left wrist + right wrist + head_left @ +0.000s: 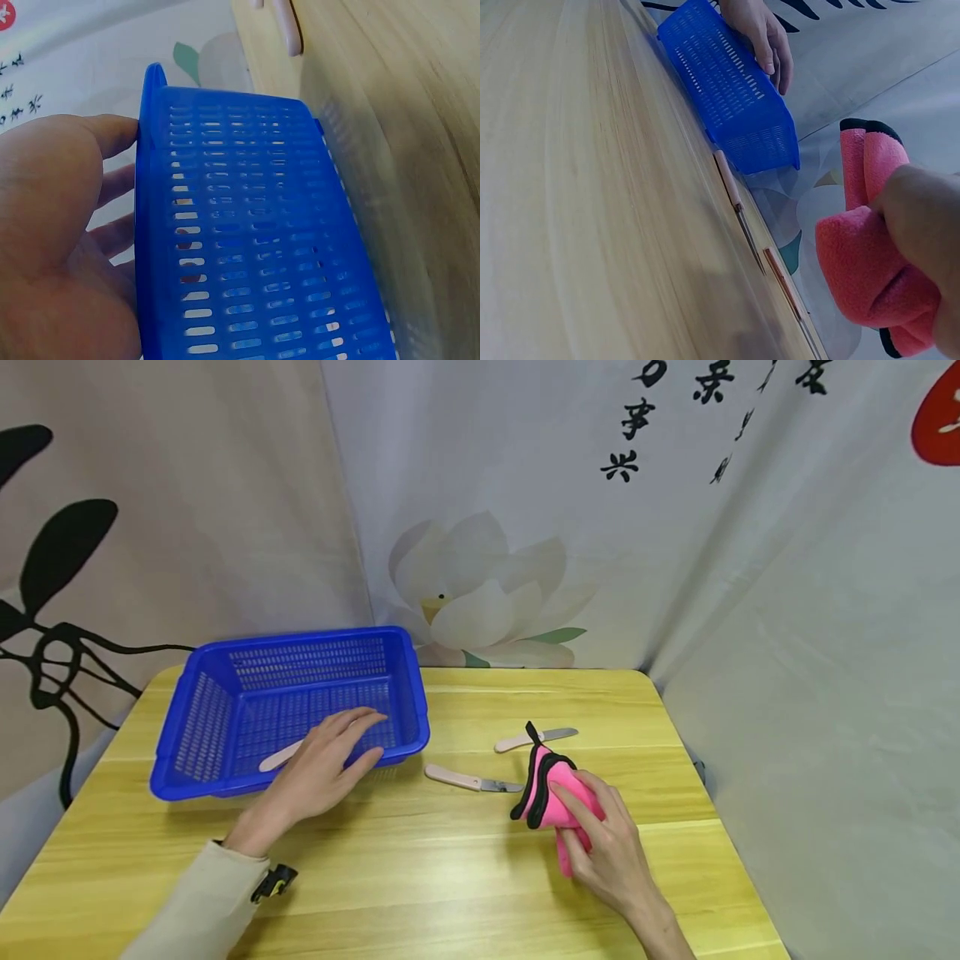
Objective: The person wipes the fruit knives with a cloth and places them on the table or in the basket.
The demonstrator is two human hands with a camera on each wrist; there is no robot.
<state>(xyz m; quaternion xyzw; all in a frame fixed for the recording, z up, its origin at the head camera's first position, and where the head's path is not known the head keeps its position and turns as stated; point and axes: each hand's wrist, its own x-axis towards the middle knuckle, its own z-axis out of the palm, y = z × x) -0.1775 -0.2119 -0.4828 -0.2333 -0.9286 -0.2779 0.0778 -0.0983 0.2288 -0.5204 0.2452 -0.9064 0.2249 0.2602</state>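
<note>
My right hand (617, 853) grips a folded pink cloth (561, 785) with black edging and a black loop, raised over the table. In the right wrist view the pink cloth (859, 255) bunches around the fingers. Just beyond it lie two small knives with pale pink handles: the nearer knife (457, 778) and the farther knife (517, 743). My left hand (322, 768) reaches over the front rim of a blue plastic basket (408, 727), fingers extended. A pale pink handle (279, 757) shows inside the basket, partly hidden by that hand.
The wooden table (420, 893) reaches back to a printed curtain (480, 460) with a flower and black characters. Another curtain (810, 652) hangs along the right side. The basket stands at the table's back left.
</note>
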